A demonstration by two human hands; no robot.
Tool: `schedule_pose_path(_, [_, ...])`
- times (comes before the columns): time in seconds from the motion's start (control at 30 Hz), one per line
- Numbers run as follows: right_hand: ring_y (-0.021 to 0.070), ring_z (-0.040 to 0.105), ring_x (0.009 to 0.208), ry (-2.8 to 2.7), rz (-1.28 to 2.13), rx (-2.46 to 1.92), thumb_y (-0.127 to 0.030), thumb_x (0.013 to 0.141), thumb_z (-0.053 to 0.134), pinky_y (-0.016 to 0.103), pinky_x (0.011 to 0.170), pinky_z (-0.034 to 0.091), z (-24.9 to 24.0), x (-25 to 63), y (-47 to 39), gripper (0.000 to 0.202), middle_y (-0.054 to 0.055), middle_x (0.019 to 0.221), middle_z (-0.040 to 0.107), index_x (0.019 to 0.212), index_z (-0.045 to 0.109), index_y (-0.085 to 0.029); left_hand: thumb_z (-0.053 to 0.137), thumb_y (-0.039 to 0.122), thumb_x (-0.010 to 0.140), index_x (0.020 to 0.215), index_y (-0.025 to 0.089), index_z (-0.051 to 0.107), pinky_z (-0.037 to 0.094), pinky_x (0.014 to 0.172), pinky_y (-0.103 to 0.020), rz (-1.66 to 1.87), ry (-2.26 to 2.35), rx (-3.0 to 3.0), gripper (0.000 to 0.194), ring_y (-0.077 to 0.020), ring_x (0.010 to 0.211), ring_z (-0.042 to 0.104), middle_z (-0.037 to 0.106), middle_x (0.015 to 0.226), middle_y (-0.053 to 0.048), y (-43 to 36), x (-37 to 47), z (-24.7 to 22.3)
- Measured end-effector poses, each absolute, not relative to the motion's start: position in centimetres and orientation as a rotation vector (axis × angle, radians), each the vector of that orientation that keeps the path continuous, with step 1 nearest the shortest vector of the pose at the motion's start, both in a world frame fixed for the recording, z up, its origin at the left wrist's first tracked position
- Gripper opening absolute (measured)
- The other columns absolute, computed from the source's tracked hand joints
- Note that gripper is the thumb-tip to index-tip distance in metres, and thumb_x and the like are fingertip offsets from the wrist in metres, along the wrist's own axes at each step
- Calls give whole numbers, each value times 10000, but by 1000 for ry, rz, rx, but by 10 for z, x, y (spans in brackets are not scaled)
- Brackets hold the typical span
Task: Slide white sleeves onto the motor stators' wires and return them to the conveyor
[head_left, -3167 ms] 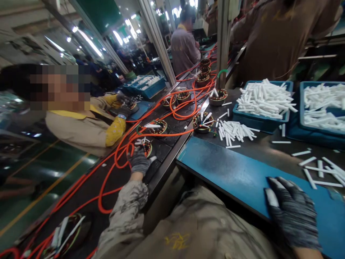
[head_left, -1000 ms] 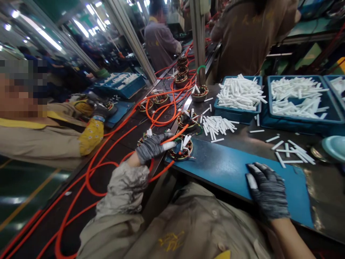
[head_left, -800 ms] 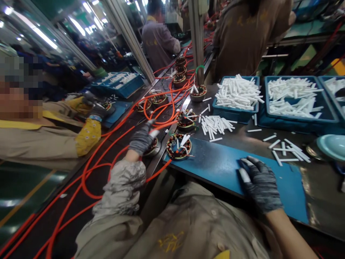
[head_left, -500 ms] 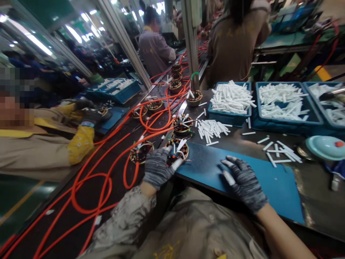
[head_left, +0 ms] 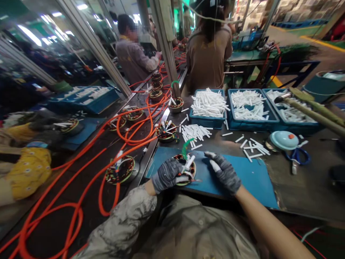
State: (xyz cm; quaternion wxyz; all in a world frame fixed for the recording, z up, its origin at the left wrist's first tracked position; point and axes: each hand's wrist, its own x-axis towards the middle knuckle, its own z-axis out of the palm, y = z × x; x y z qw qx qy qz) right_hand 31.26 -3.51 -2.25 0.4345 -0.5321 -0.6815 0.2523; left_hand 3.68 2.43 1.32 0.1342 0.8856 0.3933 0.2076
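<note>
A round motor stator (head_left: 193, 171) with copper and dark windings lies on the blue mat (head_left: 248, 178) in front of me. White sleeves stick out of its middle, and a green coil (head_left: 185, 146) shows at its far edge. My left hand (head_left: 167, 175), in a grey glove with bare or white fingertips, grips the stator's left side, thumb at the near rim. To the right of the stator my right hand (head_left: 223, 173), gloved alike, hovers over or rests on the mat with its fingers stretched out and nothing in them. Another stator (head_left: 166, 132) sits just beyond the mat.
Loose white tubes (head_left: 195, 133) lie behind the mat, before blue bins (head_left: 207, 122) of more tubes. A light-blue lidded pot (head_left: 284, 139) and scissors (head_left: 299, 156) are at right. Orange hoses (head_left: 101, 172) and stators fill the left. A co-worker's yellow sleeve (head_left: 31, 171) shows there.
My left hand has brought the stator from the mat's left edge onto the mat. My right hand has come closer to it. The view has swung to the right.
</note>
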Motion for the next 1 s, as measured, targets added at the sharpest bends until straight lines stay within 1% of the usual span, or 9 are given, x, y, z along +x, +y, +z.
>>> schedule_pose_path(0.1, [243, 580, 1332, -1936, 815, -1000, -326, 1037, 445, 472, 1148, 456, -13, 310, -15, 403, 82, 1438, 621, 1409, 589, -271, 646, 477, 891, 953, 295, 779, 503, 1073, -499, 483, 936, 2676, 234, -282, 1072, 699, 776, 1006, -70, 31, 36, 20])
schedule_pose_path(0.17, [239, 517, 1396, -2053, 865, -865, -329, 1039, 447, 484, 1188, 406, -11, 310, -8, 430, 81, 1502, 564, 1453, 546, -266, 689, 474, 869, 1006, 272, 769, 496, 1059, -536, 436, 1021, 2658, 257, -309, 1111, 674, 764, 1051, -89, 33, 26, 32])
schedule_pose_path(0.27, [232, 471, 1435, -2031, 902, -888, -353, 1048, 433, 501, 1214, 365, -15, 311, -4, 490, 85, 1547, 512, 1528, 448, -259, 781, 534, 770, 1085, 263, 747, 540, 991, -475, 379, 1109, 2509, 416, -297, 1079, 676, 745, 1114, -78, 22, 10, 59])
schedule_pose_path(0.33, [233, 486, 1424, -1984, 953, -922, -378, 1051, 426, 499, 1207, 378, -19, 312, -1, 502, 83, 1547, 512, 1539, 430, -261, 748, 522, 809, 1116, 263, 725, 566, 938, -405, 506, 1158, 2360, 403, -249, 1006, 698, 743, 1096, -49, 7, 8, 77])
schedule_pose_path(0.47, [227, 569, 1345, -1973, 1052, -812, -414, 1049, 438, 472, 1181, 419, -24, 309, 9, 442, 65, 1447, 618, 1450, 550, -267, 521, 383, 988, 1157, 250, 699, 550, 963, -358, 691, 1197, 2325, 279, -204, 1049, 694, 739, 1143, -40, -11, 40, 90])
schedule_pose_path(0.57, [220, 598, 1306, -1967, 1066, -737, -438, 1048, 440, 455, 1169, 428, -26, 304, 16, 432, 73, 1406, 650, 1406, 593, -252, 470, 330, 1002, 1146, 198, 708, 481, 1039, -445, 449, 1324, 2539, 308, -251, 1077, 692, 749, 1142, -97, -4, 74, 78])
schedule_pose_path(0.73, [222, 652, 1176, -2055, 940, -771, -443, 1047, 435, 443, 1082, 488, -25, 304, 18, 435, 88, 1322, 698, 1394, 605, -243, 501, 402, 978, 974, 121, 728, 448, 954, -544, -105, 1576, 2634, 361, -329, 890, 709, 757, 889, -181, 16, 95, 57])
schedule_pose_path(0.9, [208, 674, 1092, -2237, 912, -683, -392, 1050, 428, 376, 984, 521, -5, 306, 28, 419, 71, 1272, 721, 1407, 596, -250, 470, 389, 973, 988, 244, 757, 513, 928, -414, -79, 1191, 2417, 322, -252, 908, 703, 780, 911, -57, 21, 79, 55])
schedule_pose_path(1.0, [189, 688, 873, -2424, 836, -585, -390, 1029, 477, 314, 819, 533, 8, 303, 38, 386, 65, 1085, 772, 1328, 665, -233, 475, 419, 954, 980, 238, 770, 535, 903, -366, 82, 1177, 2205, 346, -230, 885, 705, 775, 897, -38, 20, 69, 60])
